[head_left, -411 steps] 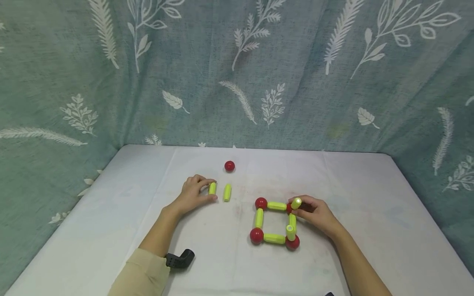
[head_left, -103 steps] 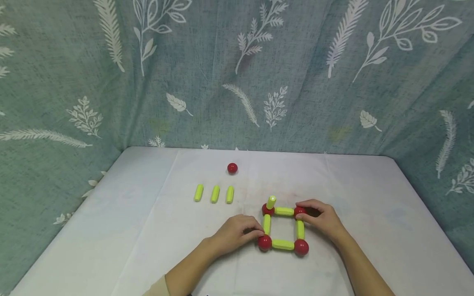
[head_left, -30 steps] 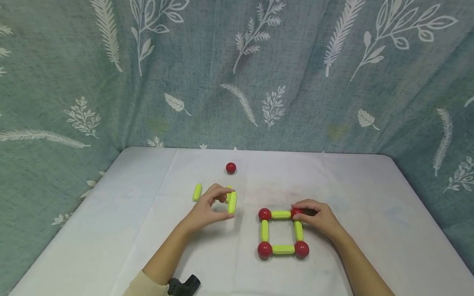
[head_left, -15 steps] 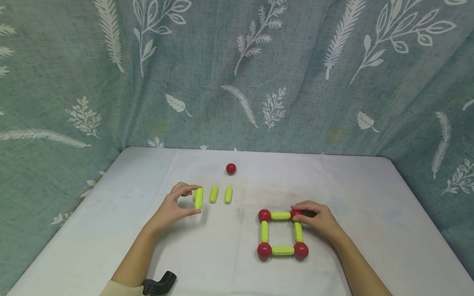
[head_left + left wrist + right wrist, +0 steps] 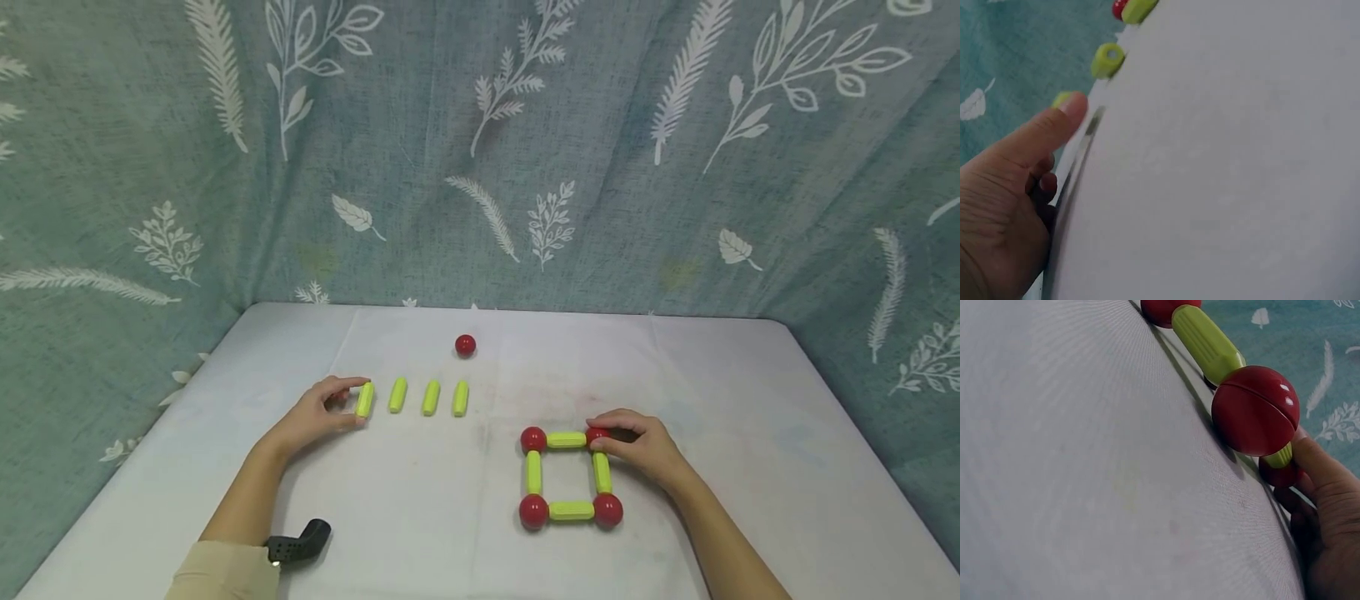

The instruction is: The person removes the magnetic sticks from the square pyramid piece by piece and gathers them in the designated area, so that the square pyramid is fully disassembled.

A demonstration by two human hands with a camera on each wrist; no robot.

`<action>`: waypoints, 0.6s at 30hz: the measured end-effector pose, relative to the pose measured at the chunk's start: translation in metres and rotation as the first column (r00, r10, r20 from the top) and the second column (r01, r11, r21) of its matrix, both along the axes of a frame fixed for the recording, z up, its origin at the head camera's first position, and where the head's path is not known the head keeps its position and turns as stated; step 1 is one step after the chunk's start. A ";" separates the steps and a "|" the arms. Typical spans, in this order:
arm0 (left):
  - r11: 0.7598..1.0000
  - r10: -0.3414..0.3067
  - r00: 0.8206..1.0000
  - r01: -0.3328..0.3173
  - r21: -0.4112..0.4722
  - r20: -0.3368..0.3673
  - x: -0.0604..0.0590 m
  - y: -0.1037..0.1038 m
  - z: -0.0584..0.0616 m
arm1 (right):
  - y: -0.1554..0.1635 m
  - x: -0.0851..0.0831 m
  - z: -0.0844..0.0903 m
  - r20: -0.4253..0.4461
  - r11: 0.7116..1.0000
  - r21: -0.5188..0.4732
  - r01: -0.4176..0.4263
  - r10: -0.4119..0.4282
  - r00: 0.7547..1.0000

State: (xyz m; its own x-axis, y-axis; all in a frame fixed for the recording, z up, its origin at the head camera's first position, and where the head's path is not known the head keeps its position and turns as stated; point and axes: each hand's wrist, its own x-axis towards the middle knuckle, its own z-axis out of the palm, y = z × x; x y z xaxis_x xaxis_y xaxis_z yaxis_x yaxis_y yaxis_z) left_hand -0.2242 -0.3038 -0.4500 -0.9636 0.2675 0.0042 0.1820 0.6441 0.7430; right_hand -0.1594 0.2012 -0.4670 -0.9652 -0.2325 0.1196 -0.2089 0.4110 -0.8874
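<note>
On the white table, the left hand pinches the leftmost rod of a row of four yellow-green rods, thumb on the near side and forefinger curled over the far end. The other three rods lie just to its right, parallel and spaced apart, none touching. In the left wrist view the thumb lies flat along the table edge of the frame with the rod's end just past its tip.

A single red ball sits behind the row, well apart from both hands.

The right hand grips the far right corner ball of a square made of four rods and four red balls, lying flat on the table. Its fingers curl round that ball from the right; the rest of the square lies to the hand's left and near side, untouched. The right wrist view shows the near right ball close up, with the fingers beyond it against the far ball.

The two hands are well apart, the row lying left of the square and farther back.
</note>
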 end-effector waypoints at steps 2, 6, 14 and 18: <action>0.996 0.017 1.000 -0.017 -0.089 0.003 -0.004 -0.003 0.001 | 0.000 0.000 0.000 0.000 1.000 -0.003 -0.002 0.002 1.000; 0.974 0.040 0.999 -0.039 -0.225 -0.001 -0.011 -0.005 0.004 | 0.000 0.001 -0.001 -0.013 1.000 -0.006 -0.005 0.005 1.000; 0.973 0.051 0.999 -0.045 -0.226 0.019 -0.014 -0.004 0.004 | -0.001 0.000 -0.001 -0.008 1.000 0.005 0.000 0.001 1.000; 0.975 0.050 0.999 -0.045 -0.220 0.018 -0.014 -0.004 0.003 | 0.000 -0.001 0.000 -0.009 1.000 0.005 -0.003 0.003 1.000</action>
